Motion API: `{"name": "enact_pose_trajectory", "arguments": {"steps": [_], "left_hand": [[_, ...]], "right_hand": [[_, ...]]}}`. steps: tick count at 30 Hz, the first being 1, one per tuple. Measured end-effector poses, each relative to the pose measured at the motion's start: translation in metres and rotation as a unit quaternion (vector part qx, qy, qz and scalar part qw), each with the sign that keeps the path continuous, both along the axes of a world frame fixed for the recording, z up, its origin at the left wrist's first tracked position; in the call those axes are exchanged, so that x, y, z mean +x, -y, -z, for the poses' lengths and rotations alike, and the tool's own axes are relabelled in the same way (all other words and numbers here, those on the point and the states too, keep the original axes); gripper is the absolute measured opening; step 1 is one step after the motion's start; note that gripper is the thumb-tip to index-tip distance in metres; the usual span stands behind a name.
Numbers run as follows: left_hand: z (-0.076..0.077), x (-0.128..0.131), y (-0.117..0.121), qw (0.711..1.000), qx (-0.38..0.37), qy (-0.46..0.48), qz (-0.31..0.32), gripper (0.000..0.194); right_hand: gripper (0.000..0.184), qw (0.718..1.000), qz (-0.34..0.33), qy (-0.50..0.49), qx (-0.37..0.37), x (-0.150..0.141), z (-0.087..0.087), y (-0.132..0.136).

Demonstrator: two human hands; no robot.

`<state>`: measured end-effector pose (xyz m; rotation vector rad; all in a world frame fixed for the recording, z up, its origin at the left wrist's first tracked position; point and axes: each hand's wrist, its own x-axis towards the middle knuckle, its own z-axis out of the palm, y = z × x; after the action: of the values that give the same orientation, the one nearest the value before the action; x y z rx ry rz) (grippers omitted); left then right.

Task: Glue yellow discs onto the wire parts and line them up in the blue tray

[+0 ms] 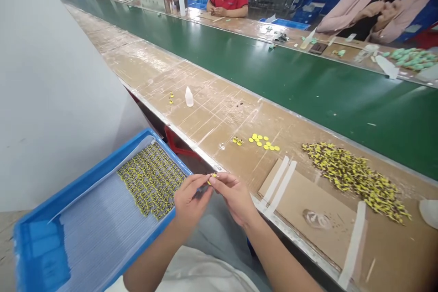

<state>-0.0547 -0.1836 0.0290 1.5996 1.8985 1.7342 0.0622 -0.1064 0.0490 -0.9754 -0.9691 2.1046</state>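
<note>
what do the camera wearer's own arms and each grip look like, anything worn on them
The left grip and right grip are human hands without gloves. The left forearm and right forearm show no sleeve, watch or cable. Pale clothing shows between them.

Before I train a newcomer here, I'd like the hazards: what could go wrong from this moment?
The small yellow piece is pinched between the left hand and right hand; it might slip. The left hand, near the blue tray, could disturb its rows of pieces. The loose pile lies near the green belt, so bits might stray onto it.
</note>
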Motion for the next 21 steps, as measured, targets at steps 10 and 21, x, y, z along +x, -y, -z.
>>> {"name": "enact_pose_trajectory", "arguments": {"steps": [10,21], "left_hand": [[0.072,-0.103,0.111,0.967,-0.21,0.067,-0.132,0.022],[0.146,-0.154,0.223,0.824,-0.5,0.19,-0.186,0.034]], "right_hand": [[0.048,0.723,0.092,0.453,0.513,0.024,0.027,-0.119],[0.028,0.685,0.034,0.501,0.528,0.031,0.05,-0.153]]}}
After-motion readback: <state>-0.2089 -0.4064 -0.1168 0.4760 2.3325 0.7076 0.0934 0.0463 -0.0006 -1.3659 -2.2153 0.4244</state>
